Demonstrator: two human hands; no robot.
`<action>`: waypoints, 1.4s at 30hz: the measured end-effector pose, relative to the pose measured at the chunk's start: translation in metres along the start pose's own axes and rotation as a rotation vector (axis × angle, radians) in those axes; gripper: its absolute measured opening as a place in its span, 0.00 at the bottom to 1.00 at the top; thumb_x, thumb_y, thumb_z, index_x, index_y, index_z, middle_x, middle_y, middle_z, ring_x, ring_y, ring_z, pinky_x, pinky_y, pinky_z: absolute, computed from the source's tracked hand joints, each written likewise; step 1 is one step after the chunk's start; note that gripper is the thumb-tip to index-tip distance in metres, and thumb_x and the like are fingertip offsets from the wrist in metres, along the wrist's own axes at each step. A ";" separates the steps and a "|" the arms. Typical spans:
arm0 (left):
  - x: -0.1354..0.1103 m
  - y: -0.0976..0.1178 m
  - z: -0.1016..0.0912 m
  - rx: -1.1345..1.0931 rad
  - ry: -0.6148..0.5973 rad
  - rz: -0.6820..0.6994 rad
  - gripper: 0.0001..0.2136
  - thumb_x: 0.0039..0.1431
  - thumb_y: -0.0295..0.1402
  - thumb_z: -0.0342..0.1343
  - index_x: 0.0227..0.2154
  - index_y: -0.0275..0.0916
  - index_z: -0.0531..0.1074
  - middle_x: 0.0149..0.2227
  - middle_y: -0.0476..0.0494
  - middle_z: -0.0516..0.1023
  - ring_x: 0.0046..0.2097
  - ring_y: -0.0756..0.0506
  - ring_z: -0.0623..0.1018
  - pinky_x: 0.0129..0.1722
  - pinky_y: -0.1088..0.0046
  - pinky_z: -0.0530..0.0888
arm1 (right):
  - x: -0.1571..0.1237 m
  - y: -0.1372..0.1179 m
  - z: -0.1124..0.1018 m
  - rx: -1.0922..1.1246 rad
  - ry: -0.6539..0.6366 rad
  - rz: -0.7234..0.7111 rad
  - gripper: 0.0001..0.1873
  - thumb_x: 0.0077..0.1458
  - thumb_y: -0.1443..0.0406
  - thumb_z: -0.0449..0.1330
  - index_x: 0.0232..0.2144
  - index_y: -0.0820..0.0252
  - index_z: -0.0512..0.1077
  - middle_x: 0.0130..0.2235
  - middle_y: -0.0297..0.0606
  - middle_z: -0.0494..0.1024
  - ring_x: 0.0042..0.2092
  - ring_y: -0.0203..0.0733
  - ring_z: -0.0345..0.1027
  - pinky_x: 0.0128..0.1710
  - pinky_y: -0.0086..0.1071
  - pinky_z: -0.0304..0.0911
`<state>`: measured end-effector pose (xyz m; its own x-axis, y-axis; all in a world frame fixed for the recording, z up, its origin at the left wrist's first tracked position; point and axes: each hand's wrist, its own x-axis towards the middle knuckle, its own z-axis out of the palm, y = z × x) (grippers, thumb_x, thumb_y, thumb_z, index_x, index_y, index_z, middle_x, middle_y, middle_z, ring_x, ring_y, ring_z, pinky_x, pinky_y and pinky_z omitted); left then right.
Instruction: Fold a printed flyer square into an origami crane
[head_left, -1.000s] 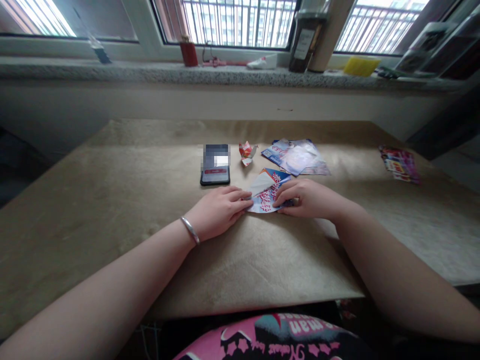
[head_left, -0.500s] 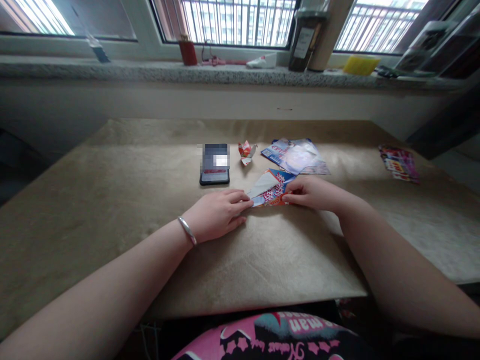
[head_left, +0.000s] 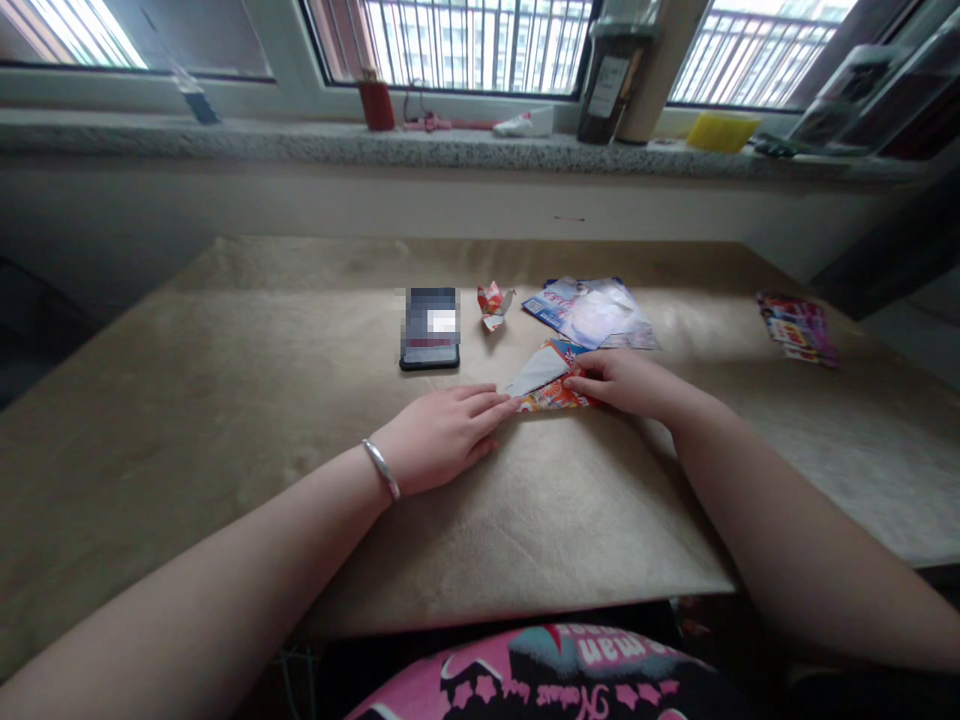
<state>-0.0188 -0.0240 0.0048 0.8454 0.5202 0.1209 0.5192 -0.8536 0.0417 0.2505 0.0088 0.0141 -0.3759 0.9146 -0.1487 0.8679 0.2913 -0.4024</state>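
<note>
A colourful printed paper point(head_left: 555, 398) lies on the table, folded to a narrow point at its left end. Its upper flap shows a pale back, its lower part orange and red print. My left hand point(head_left: 457, 430) rests flat with fingers stretched out, the fingertips on that pointed end. At the paper's right side, my right hand point(head_left: 630, 385) is closed, thumb and bent fingers gripping it and hiding that edge. Beyond the paper sits a small folded-paper figure point(head_left: 493, 307) in red and white.
A phone point(head_left: 431, 352) lies left of the paper figure. Several printed sheets point(head_left: 600, 312) are stacked behind the right hand, and more colourful paper point(head_left: 796, 328) lies far right. Along the granite windowsill point(head_left: 465, 150) stand a red bottle point(head_left: 376, 105), a dark container point(head_left: 609, 85) and a yellow block point(head_left: 724, 131).
My left hand has slid slightly right and stays at the paper's point. The lower part now shows orange print where blue and white lettering showed before. My right hand has barely shifted.
</note>
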 end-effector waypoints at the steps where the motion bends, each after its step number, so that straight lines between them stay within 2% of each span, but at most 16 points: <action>1: 0.000 0.000 0.001 0.011 0.001 0.003 0.22 0.62 0.33 0.48 0.58 0.34 0.58 0.57 0.38 0.67 0.59 0.42 0.65 0.58 0.63 0.65 | 0.001 0.000 0.001 -0.016 0.015 0.011 0.14 0.56 0.56 0.51 0.26 0.57 0.68 0.26 0.34 0.74 0.26 0.36 0.63 0.26 0.29 0.52; 9: 0.002 0.004 -0.001 0.098 0.046 0.029 0.18 0.63 0.33 0.46 0.54 0.33 0.64 0.54 0.37 0.69 0.54 0.41 0.70 0.52 0.62 0.71 | 0.003 -0.002 0.005 -0.128 0.092 0.053 0.13 0.54 0.57 0.52 0.24 0.57 0.68 0.25 0.35 0.74 0.26 0.36 0.61 0.25 0.29 0.49; 15: 0.003 0.002 0.000 0.077 0.079 0.032 0.20 0.61 0.33 0.49 0.54 0.31 0.64 0.53 0.36 0.71 0.53 0.41 0.72 0.51 0.63 0.71 | 0.003 -0.002 0.006 -0.145 0.112 0.062 0.13 0.55 0.57 0.52 0.25 0.57 0.68 0.26 0.35 0.74 0.27 0.37 0.62 0.25 0.30 0.49; 18: 0.003 0.001 0.001 0.056 0.112 0.030 0.20 0.59 0.29 0.48 0.55 0.30 0.62 0.51 0.34 0.73 0.51 0.42 0.73 0.50 0.65 0.72 | 0.004 0.000 0.007 -0.133 0.115 0.064 0.12 0.55 0.57 0.52 0.24 0.57 0.68 0.25 0.35 0.73 0.26 0.37 0.62 0.25 0.29 0.50; 21: 0.003 0.000 0.001 0.046 0.109 0.045 0.21 0.57 0.24 0.48 0.55 0.31 0.63 0.51 0.36 0.72 0.52 0.43 0.72 0.50 0.65 0.72 | 0.004 0.001 0.007 -0.118 0.110 0.059 0.13 0.55 0.58 0.53 0.23 0.57 0.66 0.24 0.34 0.72 0.26 0.36 0.61 0.25 0.29 0.50; 35: 0.002 -0.003 0.001 0.011 0.122 0.058 0.19 0.58 0.25 0.48 0.53 0.35 0.66 0.51 0.40 0.72 0.51 0.44 0.72 0.51 0.66 0.72 | 0.004 -0.009 0.007 -0.110 0.125 0.192 0.12 0.53 0.57 0.54 0.24 0.57 0.69 0.26 0.36 0.75 0.27 0.38 0.64 0.24 0.30 0.51; 42: 0.003 -0.004 0.002 -0.085 0.126 0.060 0.18 0.60 0.26 0.47 0.53 0.37 0.66 0.51 0.42 0.73 0.52 0.44 0.70 0.52 0.64 0.71 | 0.001 -0.003 0.002 -0.122 0.108 0.212 0.14 0.53 0.55 0.53 0.22 0.57 0.68 0.26 0.36 0.75 0.26 0.38 0.64 0.23 0.30 0.50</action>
<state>-0.0184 -0.0188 0.0033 0.8494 0.4656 0.2486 0.4518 -0.8848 0.1135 0.2468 0.0080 0.0135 -0.1508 0.9815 -0.1182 0.9587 0.1160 -0.2598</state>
